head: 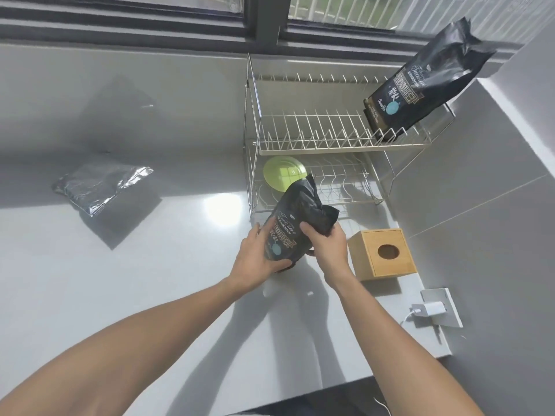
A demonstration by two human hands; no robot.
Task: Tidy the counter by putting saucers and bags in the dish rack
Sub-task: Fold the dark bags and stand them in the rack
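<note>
I hold a black coffee bag (295, 219) with both hands just in front of the two-tier wire dish rack (315, 144). My left hand (258, 256) grips its lower end near the blue dot. My right hand (326, 244) clasps its crumpled top. A second black bag (420, 85) stands tilted in the right end of the rack's upper tier. A green saucer (280, 172) stands upright in the left of the lower tier, partly behind the held bag. A silver foil bag (99, 186) lies flat on the white counter (150, 280) at the left.
A wooden tissue box (383, 253) sits on the counter right of my hands, close to the rack's front. A wall socket with a white charger (432, 307) is on the right wall. A dark window frame (267, 22) runs behind the rack.
</note>
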